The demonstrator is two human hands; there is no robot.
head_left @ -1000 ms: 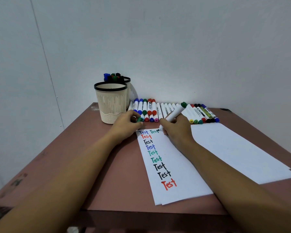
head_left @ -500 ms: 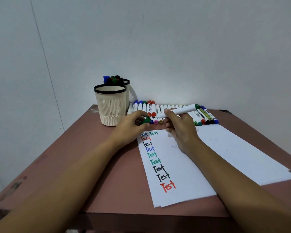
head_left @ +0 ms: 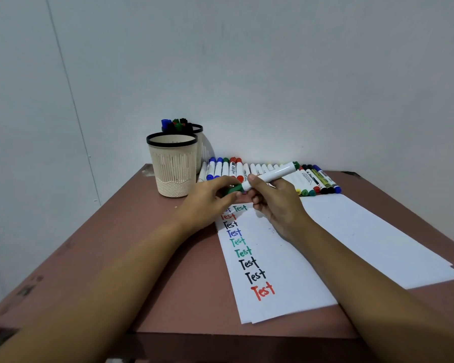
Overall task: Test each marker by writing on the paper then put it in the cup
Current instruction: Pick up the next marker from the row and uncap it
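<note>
- Second black-rimmed cup [head_left: 199, 128]: mostly hidden behind the front cup; only its rim and a strip of wall show.
- Top line of writing: the left hand [head_left: 207, 203] half covers the first word; the teal "Test" beside it reads in full.
- White-barrelled marker [head_left: 275, 174]: the nib is out of sight where the green cap [head_left: 233, 190] meets the barrel. Whether the cap is fully seated cannot be told.
- Row of loose markers [head_left: 309, 180] along the wall: both hands screen its middle.
- Change, left hand: half a second ago it held the cap just short of the tip. Now its thumb and fingers pinch the cap against the barrel's front end.
- Change, right hand [head_left: 278, 205]: a second ago it held the tip on the paper. Now its fingers curl round the barrel and hold the marker in the air over the sheet's far end, green tail raised to the right.
- Cream ribbed plastic cup with a black rim [head_left: 173, 169]: upright on the far left of the reddish-brown table [head_left: 142, 258]. Only its upper inner wall shows; the bottom is out of sight.
- Second cup, contents: capped markers [head_left: 176, 123], with blue, green and black tops standing above the rim.
- Long white paper sheet [head_left: 294, 292]: lies flat and carries a column of "Test" in red, black, blue and teal. Plain white sheets [head_left: 372, 231] lie at its right.
</note>
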